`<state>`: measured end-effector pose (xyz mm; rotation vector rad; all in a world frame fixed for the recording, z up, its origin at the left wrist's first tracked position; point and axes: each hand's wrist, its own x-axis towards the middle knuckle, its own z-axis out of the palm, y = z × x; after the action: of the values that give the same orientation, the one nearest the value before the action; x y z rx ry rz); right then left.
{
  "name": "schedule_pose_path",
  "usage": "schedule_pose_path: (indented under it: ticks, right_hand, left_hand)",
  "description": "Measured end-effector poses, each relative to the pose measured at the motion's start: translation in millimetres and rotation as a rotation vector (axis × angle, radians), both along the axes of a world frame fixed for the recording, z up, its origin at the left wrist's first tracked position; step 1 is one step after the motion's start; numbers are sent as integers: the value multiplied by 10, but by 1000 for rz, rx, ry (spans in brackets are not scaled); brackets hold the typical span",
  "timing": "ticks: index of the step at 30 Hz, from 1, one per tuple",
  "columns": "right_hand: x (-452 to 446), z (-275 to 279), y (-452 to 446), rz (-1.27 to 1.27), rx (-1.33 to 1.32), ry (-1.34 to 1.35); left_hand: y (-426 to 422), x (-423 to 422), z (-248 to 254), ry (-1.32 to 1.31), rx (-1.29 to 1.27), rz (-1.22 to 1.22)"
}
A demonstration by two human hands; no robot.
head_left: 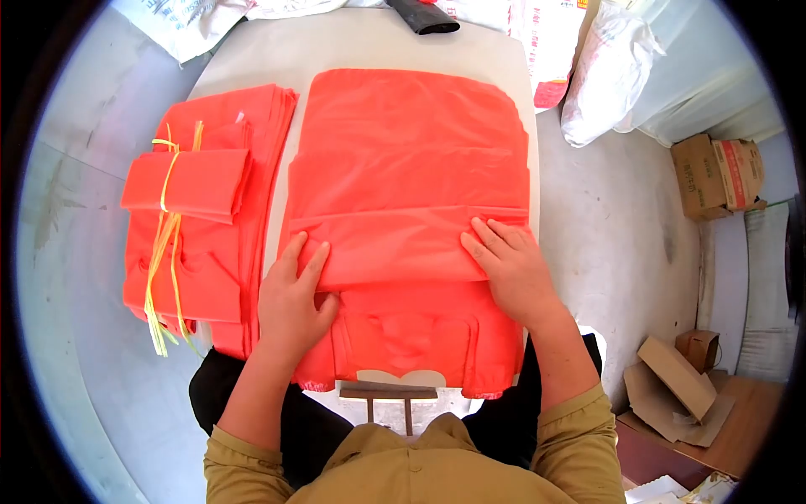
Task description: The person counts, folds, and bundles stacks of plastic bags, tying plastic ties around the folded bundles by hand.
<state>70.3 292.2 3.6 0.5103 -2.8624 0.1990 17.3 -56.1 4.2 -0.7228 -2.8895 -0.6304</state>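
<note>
A stack of red plastic bags lies lengthwise on the table before me, its handle ends hanging near the front edge. A folded band of red plastic crosses the middle of the stack. My left hand rests on the left side of this band, fingers spread and thumb out to the side. On the band's right end lies my right hand, its fingers stretched out flat. Neither hand grips anything.
Left of the stack, more red bags lie under a folded red bundle with yellow ties. A black object lies at the table's far edge. White sacks and cardboard boxes stand to the right.
</note>
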Motion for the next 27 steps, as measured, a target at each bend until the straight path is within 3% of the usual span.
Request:
schedule_pose_path:
  ticks: [8,11,14,17,20,23,27]
  right_hand:
    - [91,249,52,-29,-85,-120]
    - [134,489,8,-41,-156,-240]
    - [191,743,53,-86,-261,-430]
    - [261,912,132,-143,-384,-551]
    - [241,958,220,-249,-456,-572]
    - [91,897,263,-349,-478,-568]
    - [-60,622,302,-381,-540,-468]
  left_hand:
    - [-93,-20,-64,54,36,3]
    - [-139,-19,15,197,44,-31]
    - [-152,-43,92,80,349,-98]
    - [-350,-34,5,-303,585,-169]
    - [-319,4,-14,-529,776,-76]
    - [-181,25,-40,-723,967,271]
    - [5,-104,-51,-658,968,335]
